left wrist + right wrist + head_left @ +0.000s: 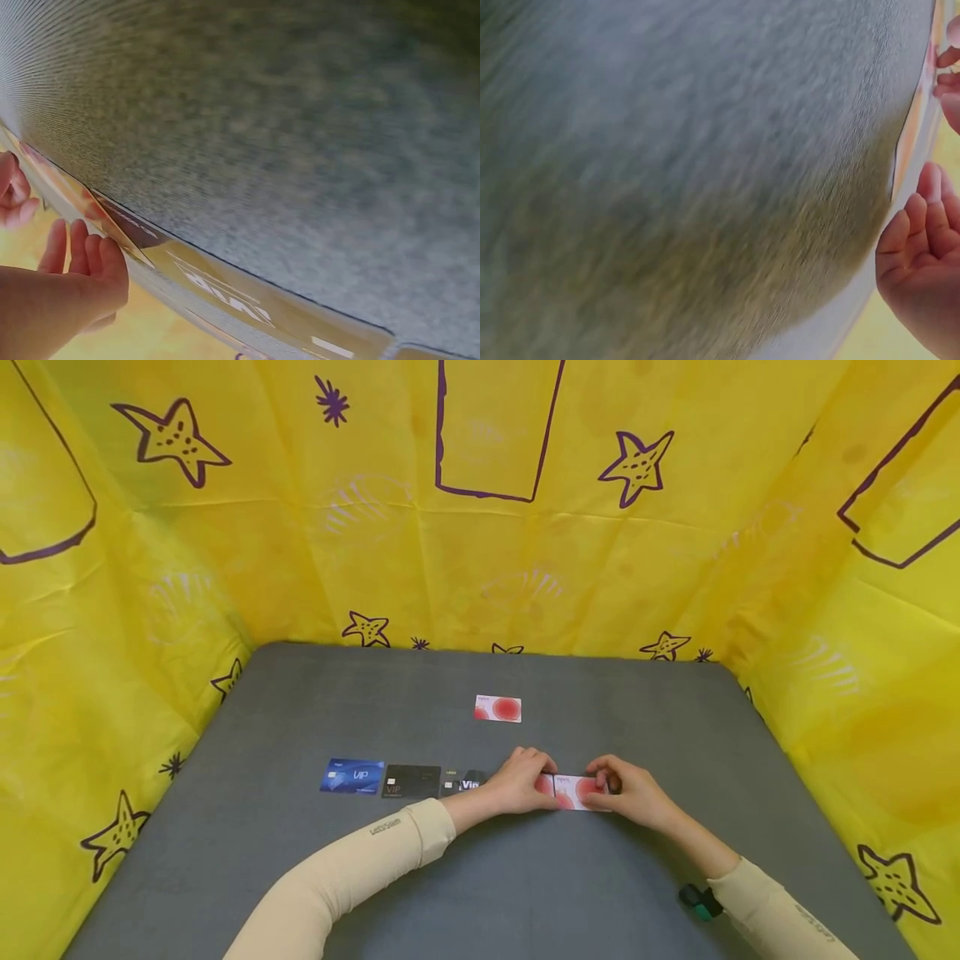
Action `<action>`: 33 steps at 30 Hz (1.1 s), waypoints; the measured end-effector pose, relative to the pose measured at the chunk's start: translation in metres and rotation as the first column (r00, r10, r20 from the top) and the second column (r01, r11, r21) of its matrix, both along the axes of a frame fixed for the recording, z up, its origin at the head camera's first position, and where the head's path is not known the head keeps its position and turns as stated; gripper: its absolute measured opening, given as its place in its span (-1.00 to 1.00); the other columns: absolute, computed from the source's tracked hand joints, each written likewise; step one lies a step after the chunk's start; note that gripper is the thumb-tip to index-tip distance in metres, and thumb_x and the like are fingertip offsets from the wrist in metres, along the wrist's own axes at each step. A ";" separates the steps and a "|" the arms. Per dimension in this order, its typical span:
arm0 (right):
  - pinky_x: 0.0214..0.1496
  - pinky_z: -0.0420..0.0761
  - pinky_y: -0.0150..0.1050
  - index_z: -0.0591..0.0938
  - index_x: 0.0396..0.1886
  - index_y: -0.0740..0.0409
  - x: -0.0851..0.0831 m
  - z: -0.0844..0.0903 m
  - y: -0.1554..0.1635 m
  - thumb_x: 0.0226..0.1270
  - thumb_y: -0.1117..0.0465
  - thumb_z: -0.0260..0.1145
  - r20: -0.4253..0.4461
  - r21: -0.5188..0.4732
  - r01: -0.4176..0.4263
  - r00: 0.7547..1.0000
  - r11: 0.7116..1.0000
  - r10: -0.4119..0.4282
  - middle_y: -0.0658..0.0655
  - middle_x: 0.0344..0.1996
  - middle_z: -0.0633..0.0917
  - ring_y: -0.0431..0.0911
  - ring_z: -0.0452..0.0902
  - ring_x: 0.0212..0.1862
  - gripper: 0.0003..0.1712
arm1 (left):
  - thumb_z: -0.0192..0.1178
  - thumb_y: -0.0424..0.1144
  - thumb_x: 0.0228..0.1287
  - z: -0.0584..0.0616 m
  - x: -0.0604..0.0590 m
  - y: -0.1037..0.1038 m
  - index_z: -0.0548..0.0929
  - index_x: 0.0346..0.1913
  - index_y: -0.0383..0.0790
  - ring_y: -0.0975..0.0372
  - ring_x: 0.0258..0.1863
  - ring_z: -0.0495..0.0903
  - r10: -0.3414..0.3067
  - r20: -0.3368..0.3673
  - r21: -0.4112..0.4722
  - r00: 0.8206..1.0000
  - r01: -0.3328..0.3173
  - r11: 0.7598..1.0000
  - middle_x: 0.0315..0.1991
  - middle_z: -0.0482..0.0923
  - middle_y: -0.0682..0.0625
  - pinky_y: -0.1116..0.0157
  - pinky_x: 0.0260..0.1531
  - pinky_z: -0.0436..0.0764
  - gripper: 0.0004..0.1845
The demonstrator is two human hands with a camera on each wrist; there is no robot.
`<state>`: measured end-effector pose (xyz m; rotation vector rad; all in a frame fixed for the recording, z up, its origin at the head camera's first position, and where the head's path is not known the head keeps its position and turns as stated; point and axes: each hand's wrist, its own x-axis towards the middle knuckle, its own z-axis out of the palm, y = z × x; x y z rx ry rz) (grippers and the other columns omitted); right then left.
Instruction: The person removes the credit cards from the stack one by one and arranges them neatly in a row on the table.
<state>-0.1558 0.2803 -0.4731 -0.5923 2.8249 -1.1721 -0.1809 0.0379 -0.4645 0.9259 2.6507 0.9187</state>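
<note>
Side by side in the head view lie two white cards with red circles. My left hand holds the left red-and-white card with thumb and fingers at its edges, covering most of it. That card's edge overlaps the black VIP card in the left wrist view, slightly tilted. My right hand grips the right red-and-white card near its right end, thumb over its face and fingers curled at the far edge. A dark card with white VIP lettering is partly hidden behind my left wrist.
Left along the same row lie a black VIP card and a blue VIP card. Another red-and-white card lies farther back on the grey table. Yellow cloth surrounds the back and sides.
</note>
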 end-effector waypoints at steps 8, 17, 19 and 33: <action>-0.44 0.41 -0.36 0.61 -0.12 0.17 -0.003 -0.001 -0.014 0.09 0.18 0.53 0.017 -0.055 -0.017 1.000 0.998 0.018 0.02 -0.46 0.56 -0.23 0.38 -0.47 -0.62 | 0.43 -0.18 0.02 0.000 -0.002 -0.007 0.61 -0.06 -0.24 0.19 -0.12 0.37 -0.031 -0.001 0.050 1.000 0.031 0.998 -0.13 0.56 -0.04 0.38 -0.08 0.39 -0.59; -0.38 0.43 -0.36 0.60 -0.11 0.15 -0.011 0.003 -0.036 0.14 0.17 0.51 0.064 -0.085 -0.028 0.997 0.996 0.034 0.09 -0.36 0.62 -0.16 0.42 -0.41 -0.64 | 0.39 -0.16 0.13 0.005 -0.005 -0.024 0.61 -0.05 -0.28 0.13 -0.08 0.42 -0.040 -0.002 0.101 0.999 0.040 0.994 -0.10 0.59 -0.07 0.27 -0.03 0.41 -0.62; -0.36 0.44 -0.36 0.60 -0.11 0.18 -0.011 0.009 -0.042 0.15 0.21 0.50 0.060 -0.093 -0.039 0.997 0.995 0.045 0.12 -0.34 0.62 -0.14 0.44 -0.39 -0.65 | 0.40 -0.14 0.14 0.007 -0.006 -0.029 0.61 -0.04 -0.29 0.11 -0.06 0.43 -0.040 0.009 0.116 0.999 0.039 0.993 -0.09 0.58 -0.09 0.25 -0.01 0.41 -0.61; -0.26 0.52 -0.34 0.59 -0.08 0.15 -0.026 0.001 -0.068 0.13 0.19 0.52 0.074 -0.157 -0.046 0.996 0.987 0.058 0.07 -0.29 0.63 -0.14 0.50 -0.32 -0.61 | 0.40 -0.14 0.14 0.003 -0.012 -0.056 0.61 -0.06 -0.29 0.10 -0.15 0.53 -0.034 0.033 0.161 0.999 0.029 0.987 -0.17 0.57 -0.11 0.29 -0.09 0.49 -0.62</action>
